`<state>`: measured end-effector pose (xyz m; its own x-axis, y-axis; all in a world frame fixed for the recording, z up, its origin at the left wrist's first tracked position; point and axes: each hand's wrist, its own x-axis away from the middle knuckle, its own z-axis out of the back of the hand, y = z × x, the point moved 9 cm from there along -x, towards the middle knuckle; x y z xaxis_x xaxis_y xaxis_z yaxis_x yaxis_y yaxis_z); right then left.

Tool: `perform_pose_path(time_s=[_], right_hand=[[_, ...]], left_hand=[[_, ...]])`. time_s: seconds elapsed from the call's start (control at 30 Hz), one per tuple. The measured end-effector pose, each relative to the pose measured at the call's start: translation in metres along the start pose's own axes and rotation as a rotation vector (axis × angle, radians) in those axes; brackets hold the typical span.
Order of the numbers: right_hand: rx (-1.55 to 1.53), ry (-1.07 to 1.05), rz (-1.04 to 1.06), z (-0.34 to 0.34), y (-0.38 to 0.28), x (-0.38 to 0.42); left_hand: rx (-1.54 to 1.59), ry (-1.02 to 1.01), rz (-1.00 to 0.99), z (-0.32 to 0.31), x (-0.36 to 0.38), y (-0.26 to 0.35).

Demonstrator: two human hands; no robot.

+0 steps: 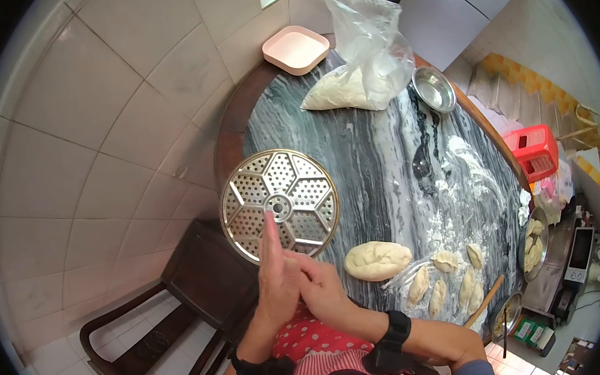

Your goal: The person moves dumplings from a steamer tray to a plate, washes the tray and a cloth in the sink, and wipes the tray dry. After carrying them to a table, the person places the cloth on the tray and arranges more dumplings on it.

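My left hand (pixel 273 281) is held upright, its fingers straight and seen edge-on, over the lower rim of a round perforated metal tray (pixel 278 207). My right hand (pixel 320 284) presses against its palm with bent fingers. Whatever may lie between the palms is hidden. To the right of my hands, a large smooth dough lump (pixel 378 261) rests on the marble table (pixel 362 175). Several small shaped dough pieces (pixel 445 261) lie beyond it on floured marble, beside a wooden rolling pin (pixel 488 298).
A bag of flour (pixel 341 89), a pink tray (pixel 296 49) and a metal bowl (pixel 434 89) stand at the far side. Shaped dough pieces fill a container (pixel 534 245) at the right edge. A dark chair (pixel 208 272) stands at the left. A red basket (pixel 533 153) is beyond the table.
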<state>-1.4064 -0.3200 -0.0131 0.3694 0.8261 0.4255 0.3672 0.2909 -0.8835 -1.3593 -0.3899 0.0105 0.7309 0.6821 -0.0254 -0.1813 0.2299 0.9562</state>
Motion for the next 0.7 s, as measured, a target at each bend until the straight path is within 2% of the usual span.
perform_pose_path(time_s=[0.03, 0.13, 0.17, 0.2, 0.23, 0.27, 0.33, 0.4, 0.43, 0.5, 0.53, 0.6, 0.7], right_hand=[[0.109, -0.034, 0.119, -0.003, -0.003, -0.003], [0.148, -0.16, 0.002, -0.003, -0.002, -0.015], [0.232, -0.071, -0.04, 0.014, 0.0, -0.03], [0.475, 0.084, 0.232, 0.039, -0.015, -0.046], [0.579, 0.195, 0.25, 0.062, -0.022, -0.061], [0.549, 0.302, 0.2, 0.083, -0.027, -0.072], [0.677, 0.363, 0.149, 0.116, -0.024, -0.098], [0.944, 0.39, 0.229, 0.125, -0.018, -0.115], [0.95, 0.384, 0.224, 0.126, -0.011, -0.121], [1.146, 0.304, 0.057, 0.124, 0.01, -0.135], [1.151, 0.302, 0.052, 0.123, 0.012, -0.141], [1.135, 0.45, 0.263, 0.122, -0.009, -0.147], [1.136, 0.452, 0.266, 0.111, -0.015, -0.179]], left_hand=[[-0.078, 0.017, 0.017, 0.007, 0.0, -0.014], [-0.208, 0.063, 0.104, 0.029, -0.009, -0.042], [-0.278, 0.085, 0.151, 0.035, -0.01, -0.05], [-0.275, 0.088, 0.158, 0.038, -0.009, -0.053], [-0.513, -0.049, 0.231, 0.032, -0.006, -0.063], [-0.748, -0.188, 0.302, 0.027, -0.002, -0.075], [-0.776, -0.216, 0.246, 0.022, 0.004, -0.095], [-0.788, -0.397, 0.209, 0.005, 0.007, -0.112], [-0.789, -0.384, 0.195, 0.001, 0.009, -0.117], [-0.772, -0.382, 0.189, 0.001, 0.009, -0.118], [-0.76, -0.381, 0.181, 0.001, 0.009, -0.118], [-0.75, -0.378, 0.185, 0.001, 0.009, -0.119], [-0.751, -0.397, 0.194, 0.001, 0.008, -0.121]])
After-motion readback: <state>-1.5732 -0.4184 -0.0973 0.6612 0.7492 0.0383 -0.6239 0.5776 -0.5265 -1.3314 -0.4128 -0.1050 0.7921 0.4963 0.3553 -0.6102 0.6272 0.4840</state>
